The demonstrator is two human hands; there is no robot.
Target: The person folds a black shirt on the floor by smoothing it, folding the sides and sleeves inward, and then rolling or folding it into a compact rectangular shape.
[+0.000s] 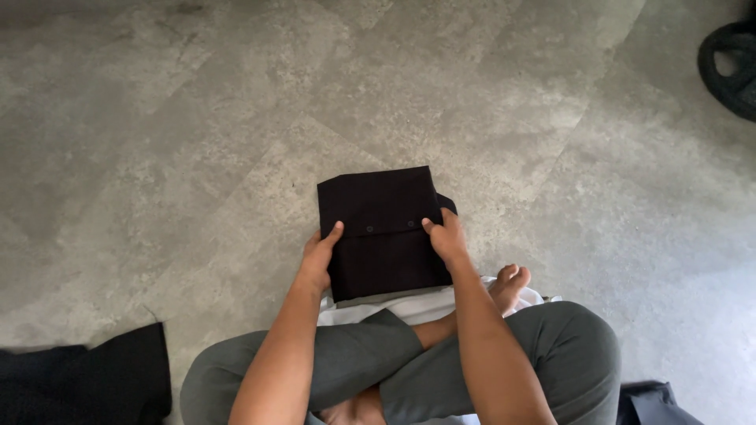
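Folded black garment (383, 232), L hand (318, 258) & R hand (446, 238) gripping edges, underside fingers hidden

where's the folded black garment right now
In the head view the folded black garment lies mid-frame on the grey floor, just ahead of the crossed legs, gripped at its side edges by the left hand and right hand.

A plain black folded garment (383, 232) with small dark buttons lies on a mottled grey stone-patterned floor (197, 134). White cloth (421, 305) shows beneath its near edge. The trousers (567, 346) are grey-green. Black fabric (87, 378) lies at the lower left.
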